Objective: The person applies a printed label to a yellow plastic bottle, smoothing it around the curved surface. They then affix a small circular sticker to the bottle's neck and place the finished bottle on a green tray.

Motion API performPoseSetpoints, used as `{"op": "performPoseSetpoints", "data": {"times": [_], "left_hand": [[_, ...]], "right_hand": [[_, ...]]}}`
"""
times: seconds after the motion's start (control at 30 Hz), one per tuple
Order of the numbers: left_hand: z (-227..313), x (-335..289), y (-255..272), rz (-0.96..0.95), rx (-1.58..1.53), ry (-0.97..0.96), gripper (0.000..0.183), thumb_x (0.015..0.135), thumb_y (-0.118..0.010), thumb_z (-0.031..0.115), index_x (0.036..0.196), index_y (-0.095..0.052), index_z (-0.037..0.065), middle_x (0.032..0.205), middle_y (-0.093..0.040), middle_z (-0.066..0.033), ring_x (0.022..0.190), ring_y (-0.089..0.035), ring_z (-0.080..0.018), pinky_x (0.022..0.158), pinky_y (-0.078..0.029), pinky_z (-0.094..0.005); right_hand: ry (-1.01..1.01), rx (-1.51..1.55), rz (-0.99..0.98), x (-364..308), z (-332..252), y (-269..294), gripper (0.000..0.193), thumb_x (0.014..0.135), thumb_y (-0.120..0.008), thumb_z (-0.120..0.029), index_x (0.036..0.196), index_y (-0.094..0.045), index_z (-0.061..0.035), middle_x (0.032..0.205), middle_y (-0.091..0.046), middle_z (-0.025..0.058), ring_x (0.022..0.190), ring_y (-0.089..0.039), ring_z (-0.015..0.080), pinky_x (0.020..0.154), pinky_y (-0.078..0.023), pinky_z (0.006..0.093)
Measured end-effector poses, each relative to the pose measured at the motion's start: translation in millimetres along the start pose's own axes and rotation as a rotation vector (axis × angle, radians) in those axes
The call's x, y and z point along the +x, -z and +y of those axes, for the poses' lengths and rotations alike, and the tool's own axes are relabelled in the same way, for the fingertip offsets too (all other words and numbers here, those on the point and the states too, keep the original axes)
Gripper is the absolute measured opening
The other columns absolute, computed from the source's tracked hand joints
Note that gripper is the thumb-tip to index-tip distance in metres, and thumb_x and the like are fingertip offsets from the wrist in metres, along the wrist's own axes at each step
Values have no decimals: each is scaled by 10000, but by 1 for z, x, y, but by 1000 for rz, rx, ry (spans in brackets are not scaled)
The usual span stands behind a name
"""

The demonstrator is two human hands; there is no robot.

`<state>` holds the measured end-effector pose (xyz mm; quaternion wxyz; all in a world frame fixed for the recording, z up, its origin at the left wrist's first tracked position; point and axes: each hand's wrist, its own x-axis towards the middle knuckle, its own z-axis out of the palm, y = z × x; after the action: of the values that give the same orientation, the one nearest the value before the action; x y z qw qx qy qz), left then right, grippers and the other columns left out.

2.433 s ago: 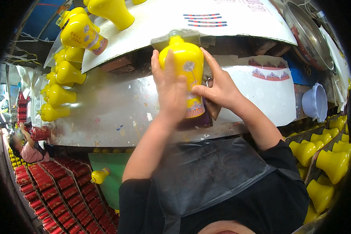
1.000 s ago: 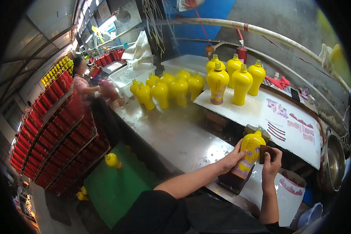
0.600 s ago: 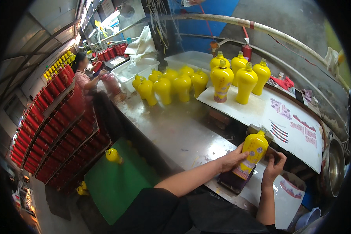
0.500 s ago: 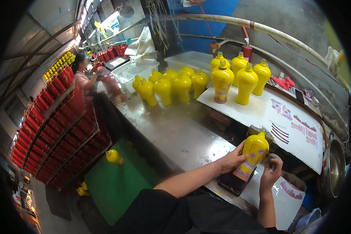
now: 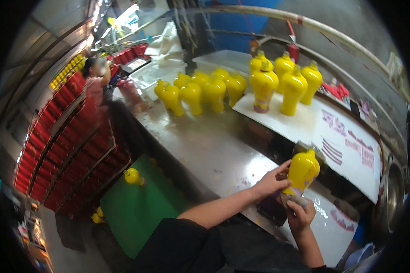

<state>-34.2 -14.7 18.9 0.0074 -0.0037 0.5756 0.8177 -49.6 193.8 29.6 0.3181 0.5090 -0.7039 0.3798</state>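
Note:
A glossy yellow bottle (image 5: 304,169) with purple printed decoration leans in front of me, its narrow neck pointing up. My left hand (image 5: 272,182) grips it from the left side, fingers closed around its body. Just below, beside the bottle's base, my right hand (image 5: 301,217) pinches a small greyish pad (image 5: 299,200); whether the pad touches the bottle is hard to tell. Under the bottle is a dark block-like stand (image 5: 272,210), partly hidden by my hands.
A white board (image 5: 300,125) carries purple decal pieces (image 5: 360,152) and several yellow bottles (image 5: 294,91). More yellow bottles (image 5: 191,96) stand on the metal table (image 5: 187,141). Left lies a green surface (image 5: 136,209) with one bottle; beyond are stacked red containers (image 5: 64,154) and a person (image 5: 94,88).
The bottle has turned, so its decoration now faces right. My right hand has moved down and left to the bottle's base. The head view has shifted slightly.

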Motion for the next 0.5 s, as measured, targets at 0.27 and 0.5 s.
{"op": "performPoseSetpoints", "data": {"times": [0.27,0.5], "left_hand": [[-6,-8,0,102,-55,69,594,1021,-577,67,1588,-398,67,1317,-618,-86,1187,-603,-180,1057,-484,-331],[9,-7,1,31,-184,84,515,1098,-486,199,1588,-382,79,1398,-563,-110,1168,-591,-193,1012,-497,-349]], "right_hand": [[-40,-114,-148,41,-17,17,459,753,-753,-89,1206,-756,-168,940,-684,62,883,-678,252,791,-537,396],[-73,-310,-429,43,-22,12,436,768,-717,-134,1204,-726,-133,839,-595,38,831,-641,213,745,-521,361]]}}
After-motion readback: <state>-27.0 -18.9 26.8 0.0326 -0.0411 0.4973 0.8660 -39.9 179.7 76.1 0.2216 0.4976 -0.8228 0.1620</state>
